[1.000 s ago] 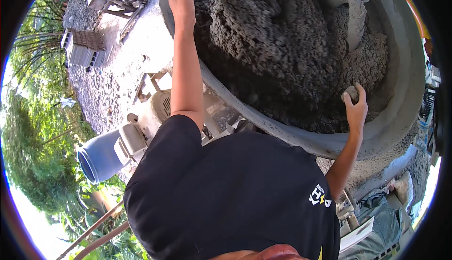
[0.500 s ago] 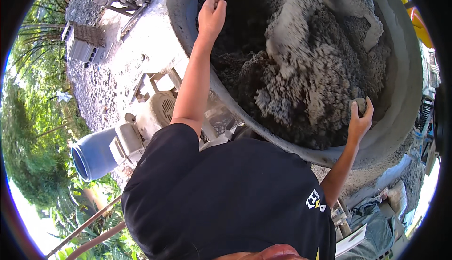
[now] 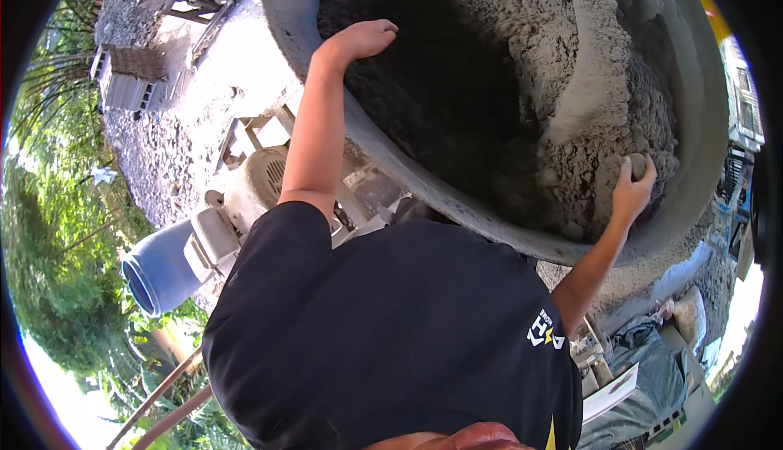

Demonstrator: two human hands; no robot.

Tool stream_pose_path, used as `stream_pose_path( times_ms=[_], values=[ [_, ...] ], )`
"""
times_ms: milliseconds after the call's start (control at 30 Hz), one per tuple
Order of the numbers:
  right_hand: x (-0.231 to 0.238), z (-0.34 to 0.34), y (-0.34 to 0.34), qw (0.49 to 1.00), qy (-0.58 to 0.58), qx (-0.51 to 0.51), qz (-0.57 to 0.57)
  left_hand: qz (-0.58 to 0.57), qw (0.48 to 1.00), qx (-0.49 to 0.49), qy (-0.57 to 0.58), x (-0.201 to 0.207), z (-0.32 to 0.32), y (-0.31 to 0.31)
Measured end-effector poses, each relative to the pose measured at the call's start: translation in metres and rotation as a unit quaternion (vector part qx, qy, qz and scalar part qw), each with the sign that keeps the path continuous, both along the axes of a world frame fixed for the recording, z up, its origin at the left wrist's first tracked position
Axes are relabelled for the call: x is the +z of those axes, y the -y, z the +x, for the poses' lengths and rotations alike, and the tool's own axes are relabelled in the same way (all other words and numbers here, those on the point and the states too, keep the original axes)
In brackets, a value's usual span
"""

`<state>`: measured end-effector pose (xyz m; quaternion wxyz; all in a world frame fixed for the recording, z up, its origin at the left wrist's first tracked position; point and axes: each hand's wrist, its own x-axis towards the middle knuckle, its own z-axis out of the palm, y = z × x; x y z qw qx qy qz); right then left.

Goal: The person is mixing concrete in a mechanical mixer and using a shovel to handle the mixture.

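A large round pan mixer (image 3: 701,124), its rim crusted grey, holds damp grey concrete mix (image 3: 522,18) heaped in ridges. My left hand (image 3: 364,40) hangs over the dark, shaded left part of the pan, just inside the rim. Its fingers are curled together, and whatever lies in them is hidden. At the right, above the mix near the wall, my right hand (image 3: 632,196) grips a small rounded grey lump of concrete (image 3: 639,165) between thumb and fingers. Shade hides the bottom of the pan on the left.
A dusty motor (image 3: 263,177) sits outside the pan, beside a blue plastic barrel (image 3: 163,266). Gravel (image 3: 155,156) covers ground farther left. Behind on the right lies a dark green tarp (image 3: 652,377) near a white board (image 3: 612,393).
The mix has shifted right, leaving a wide dark area on the left. My left hand has lowered and turned its fingers rightward. My right hand has moved slightly right and up with the lump.
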<state>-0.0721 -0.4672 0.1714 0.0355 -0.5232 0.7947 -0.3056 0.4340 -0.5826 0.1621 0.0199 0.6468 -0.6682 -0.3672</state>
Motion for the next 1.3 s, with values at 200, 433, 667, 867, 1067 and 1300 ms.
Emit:
stream_pose_path(
  times_ms=[200, 433, 667, 867, 1067, 1300],
  values=[
    [-0.012, -0.003, -0.016, 0.923, 0.067, 0.166, 0.341, 0.047, 0.999, 0.008, 0.022, -0.002, 0.002, 0.0],
    [-0.002, 0.027, -0.017, 0.87, 0.119, 0.217, 0.426, 0.024, 0.999, 0.011, 0.028, 0.003, -0.001, -0.005],
    [-0.009, 0.013, -0.017, 0.88, 0.067, 0.186, 0.432, 0.052, 0.977, -0.173, 0.112, -0.027, -0.028, 0.01],
    [-0.007, 0.017, -0.017, 0.881, 0.081, 0.216, 0.412, 0.149, 0.87, -0.446, 0.148, -0.069, -0.113, -0.005],
    [-0.006, 0.018, -0.018, 0.887, 0.069, 0.202, 0.409, 0.205, 0.834, -0.427, 0.284, -0.162, -0.168, 0.0],
    [-0.006, 0.015, -0.02, 0.889, 0.065, 0.187, 0.414, 0.211, 0.881, -0.353, 0.233, -0.233, -0.176, -0.031]
  ],
)
